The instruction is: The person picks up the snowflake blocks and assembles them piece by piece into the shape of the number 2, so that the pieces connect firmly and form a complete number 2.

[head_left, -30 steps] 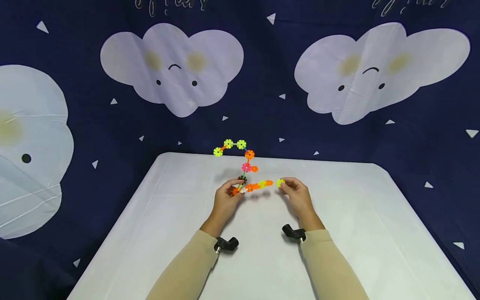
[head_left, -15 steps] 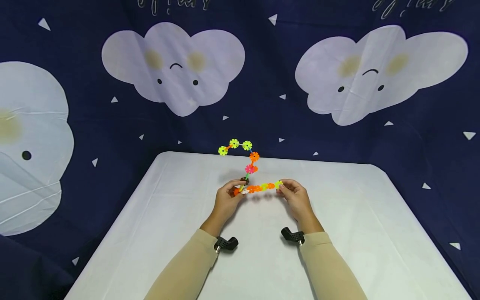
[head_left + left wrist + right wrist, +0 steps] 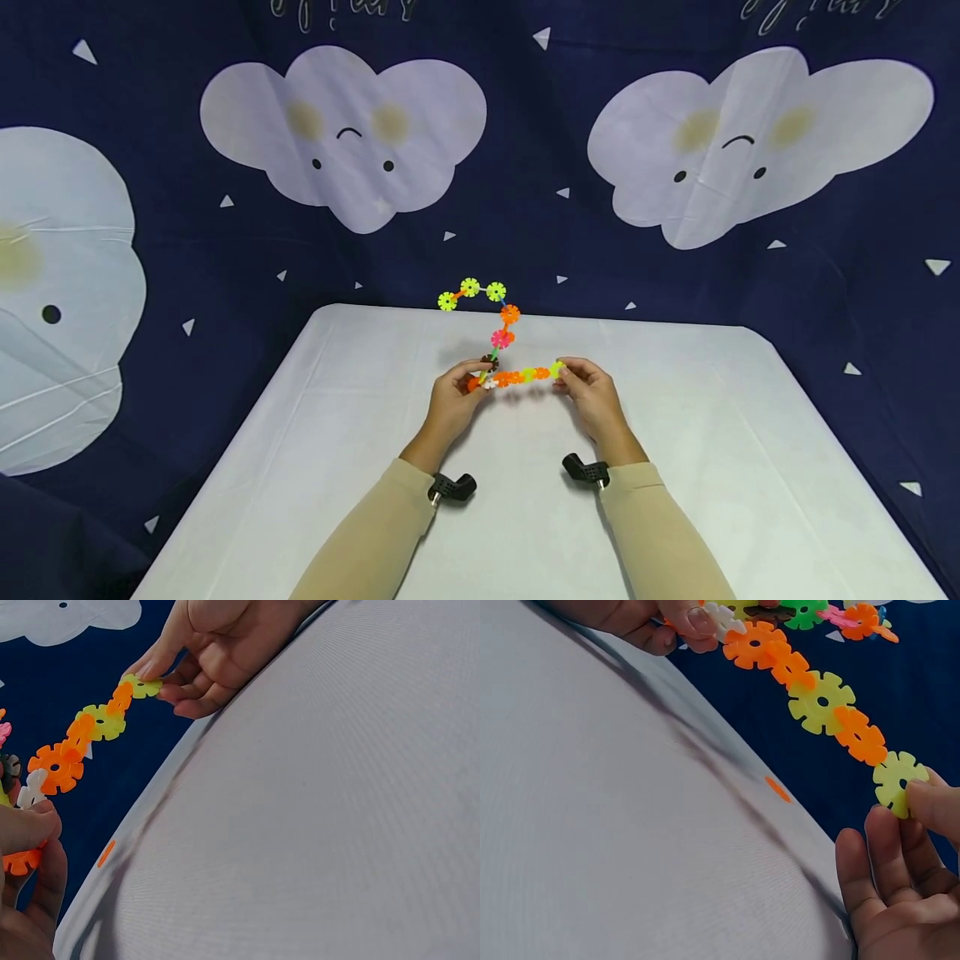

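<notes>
A chain of notched plastic snowflake discs is held above the table. One part curves upward through pink, orange and yellow-green discs; another runs sideways between the hands. My left hand grips the chain near its corner, by the white disc and an orange one, its fingers partly hiding them. My right hand pinches the yellow-green disc at the right end between thumb and fingers. That disc meets the neighbouring orange disc at its edge; in the right wrist view they touch.
A white-covered table lies under both hands. A small orange piece appears on the white surface near its edge. Behind hangs a dark blue cloth with clouds. Each wrist wears a black camera mount.
The yellow-green disc in my right hand was apart from the chain's end a second ago and now touches it. The upright part of the chain has shifted slightly right.
</notes>
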`<action>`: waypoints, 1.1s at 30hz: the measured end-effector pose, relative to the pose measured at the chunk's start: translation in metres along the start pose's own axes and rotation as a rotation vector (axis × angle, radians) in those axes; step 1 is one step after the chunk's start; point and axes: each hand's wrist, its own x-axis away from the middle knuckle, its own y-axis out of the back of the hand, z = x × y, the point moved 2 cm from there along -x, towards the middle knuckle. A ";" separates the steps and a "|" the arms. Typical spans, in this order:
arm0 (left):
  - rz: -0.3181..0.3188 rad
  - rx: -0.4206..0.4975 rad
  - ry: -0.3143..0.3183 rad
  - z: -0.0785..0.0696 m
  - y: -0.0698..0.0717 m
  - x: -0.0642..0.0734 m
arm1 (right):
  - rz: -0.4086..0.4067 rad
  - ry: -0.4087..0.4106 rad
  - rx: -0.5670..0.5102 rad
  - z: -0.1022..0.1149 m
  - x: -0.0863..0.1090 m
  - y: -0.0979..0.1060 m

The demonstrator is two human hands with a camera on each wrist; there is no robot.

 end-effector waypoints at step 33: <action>0.081 -0.147 -0.067 0.001 -0.006 0.004 | -0.100 0.005 0.044 0.001 0.006 -0.006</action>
